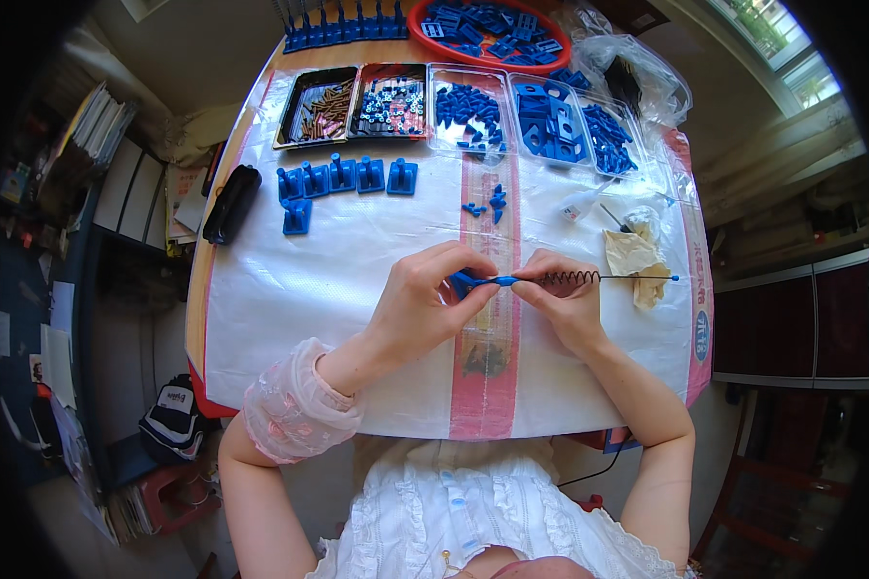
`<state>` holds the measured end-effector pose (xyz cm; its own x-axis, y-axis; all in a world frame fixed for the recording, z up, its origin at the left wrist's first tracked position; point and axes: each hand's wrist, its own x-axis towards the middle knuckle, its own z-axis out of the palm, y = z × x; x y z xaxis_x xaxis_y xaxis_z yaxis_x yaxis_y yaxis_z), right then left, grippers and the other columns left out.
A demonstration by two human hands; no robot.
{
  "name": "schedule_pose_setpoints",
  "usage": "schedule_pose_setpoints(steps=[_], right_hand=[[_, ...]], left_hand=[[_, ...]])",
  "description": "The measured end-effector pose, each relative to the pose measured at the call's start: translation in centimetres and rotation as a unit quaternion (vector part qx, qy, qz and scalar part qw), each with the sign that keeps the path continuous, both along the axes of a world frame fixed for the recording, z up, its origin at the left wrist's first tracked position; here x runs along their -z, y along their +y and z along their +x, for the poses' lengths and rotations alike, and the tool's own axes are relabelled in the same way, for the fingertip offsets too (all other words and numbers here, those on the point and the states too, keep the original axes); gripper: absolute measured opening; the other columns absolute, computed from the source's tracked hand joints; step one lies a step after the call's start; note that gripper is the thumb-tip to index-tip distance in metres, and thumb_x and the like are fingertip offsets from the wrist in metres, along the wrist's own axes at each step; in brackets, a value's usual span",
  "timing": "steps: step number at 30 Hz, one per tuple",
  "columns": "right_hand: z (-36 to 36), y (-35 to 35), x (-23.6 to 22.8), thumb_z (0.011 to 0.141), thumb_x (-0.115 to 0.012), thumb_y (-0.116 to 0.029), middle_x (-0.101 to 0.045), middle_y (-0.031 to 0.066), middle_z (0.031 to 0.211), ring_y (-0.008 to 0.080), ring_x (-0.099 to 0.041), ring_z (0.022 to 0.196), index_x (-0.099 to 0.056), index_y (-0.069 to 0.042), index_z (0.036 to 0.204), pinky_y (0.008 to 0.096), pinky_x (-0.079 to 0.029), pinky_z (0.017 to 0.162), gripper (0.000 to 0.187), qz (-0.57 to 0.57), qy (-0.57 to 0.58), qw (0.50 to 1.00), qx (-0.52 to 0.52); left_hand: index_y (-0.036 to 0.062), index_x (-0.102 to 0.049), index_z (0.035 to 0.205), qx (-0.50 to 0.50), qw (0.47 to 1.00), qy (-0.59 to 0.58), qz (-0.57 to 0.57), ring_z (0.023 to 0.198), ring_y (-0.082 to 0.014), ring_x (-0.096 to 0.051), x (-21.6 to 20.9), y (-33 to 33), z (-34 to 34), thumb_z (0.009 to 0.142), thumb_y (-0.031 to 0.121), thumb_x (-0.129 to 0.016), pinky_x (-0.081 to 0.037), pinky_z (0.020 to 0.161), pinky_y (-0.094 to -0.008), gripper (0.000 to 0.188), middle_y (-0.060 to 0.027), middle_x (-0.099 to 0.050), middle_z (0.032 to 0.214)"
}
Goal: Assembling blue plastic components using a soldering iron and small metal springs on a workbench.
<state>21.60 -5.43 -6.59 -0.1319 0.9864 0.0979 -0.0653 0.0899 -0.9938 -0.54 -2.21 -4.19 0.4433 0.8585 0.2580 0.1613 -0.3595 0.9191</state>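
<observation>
Over the middle of the table, my left hand (417,291) pinches a blue plastic piece (461,285), its thumb and forefinger curled around it. My right hand (568,307) grips the narrow blue end of the same piece, close beside the left fingertips. From there a dark coil spring (572,278) runs out to the right around a thin dark rod (637,278) with a small blue tip. Part of the blue piece is hidden by my fingers. Just beyond my hands lie several small blue pointed parts (497,204).
Trays along the back hold brown screws (328,114), small metal nuts (393,104) and blue parts (468,106). Several blue bases with posts (342,174) stand at the left near a black case (232,205). A red basin (492,56) sits behind; a crumpled cloth (637,262) lies right.
</observation>
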Motion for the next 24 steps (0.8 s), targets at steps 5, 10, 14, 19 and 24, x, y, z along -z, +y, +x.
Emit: schedule_pose_setpoints(steps=[5, 10, 14, 19, 24], right_hand=[[0.0, -0.2, -0.2, 0.085, -0.076, 0.006, -0.068, 0.0054, 0.089, 0.0098, -0.062, 0.083, -0.074, 0.002, 0.095, 0.0230, -0.048, 0.072, 0.011, -0.005, 0.003, 1.000, 0.001], [0.1, -0.2, -0.3, 0.085, -0.076, 0.005, -0.069, 0.0058, 0.090, 0.0105, -0.063, 0.084, -0.074, 0.002, 0.095, 0.0235, -0.049, 0.073, 0.011, -0.009, -0.010, 1.000, -0.003], [0.0, -0.2, -0.2, 0.085, -0.076, 0.006, -0.069, 0.0054, 0.090, 0.0108, -0.064, 0.084, -0.074, 0.002, 0.094, 0.0244, -0.050, 0.073, 0.011, -0.012, 0.004, 1.000, -0.005], [-0.2, -0.3, -0.1, 0.085, -0.077, 0.005, -0.068, 0.0045, 0.088, 0.0103, -0.063, 0.083, -0.074, 0.002, 0.092, 0.0249, -0.051, 0.073, 0.009, -0.006, 0.005, 1.000, 0.003], [-0.1, -0.4, 0.0, 0.085, -0.077, 0.005, -0.067, 0.0029, 0.087, 0.0091, -0.062, 0.082, -0.074, 0.001, 0.091, 0.0244, -0.049, 0.071, 0.007, 0.000, 0.005, 1.000, 0.005]], left_hand=[[0.0062, -0.074, 0.097, 0.012, 1.000, 0.018, -0.015, 0.076, -0.0073, -0.066, -0.2, 0.0, 0.0, 0.084, 0.003, -0.077, -0.048, 0.055, -0.0199, 0.014, -0.0023, -0.071, 0.089], [0.0048, -0.075, 0.097, 0.009, 0.997, 0.005, -0.071, 0.074, -0.0055, -0.065, -0.2, -0.1, 0.0, 0.084, 0.004, -0.077, -0.046, 0.055, -0.0188, 0.013, -0.0014, -0.070, 0.087], [0.0040, -0.075, 0.098, 0.019, 0.998, 0.026, -0.062, 0.071, -0.0048, -0.063, 0.2, 0.0, 0.0, 0.086, 0.005, -0.077, -0.046, 0.055, -0.0192, 0.013, -0.0013, -0.070, 0.086], [0.0019, -0.074, 0.102, 0.061, 0.979, 0.029, -0.192, 0.071, -0.0044, -0.062, 0.4, 0.1, -0.3, 0.091, 0.009, -0.074, -0.049, 0.059, -0.0202, 0.013, -0.0012, -0.070, 0.089], [0.0013, -0.073, 0.107, 0.099, 0.956, 0.013, -0.276, 0.077, -0.0045, -0.061, 0.6, 0.4, -0.4, 0.093, 0.011, -0.072, -0.053, 0.067, -0.0216, 0.017, 0.0005, -0.069, 0.092]])
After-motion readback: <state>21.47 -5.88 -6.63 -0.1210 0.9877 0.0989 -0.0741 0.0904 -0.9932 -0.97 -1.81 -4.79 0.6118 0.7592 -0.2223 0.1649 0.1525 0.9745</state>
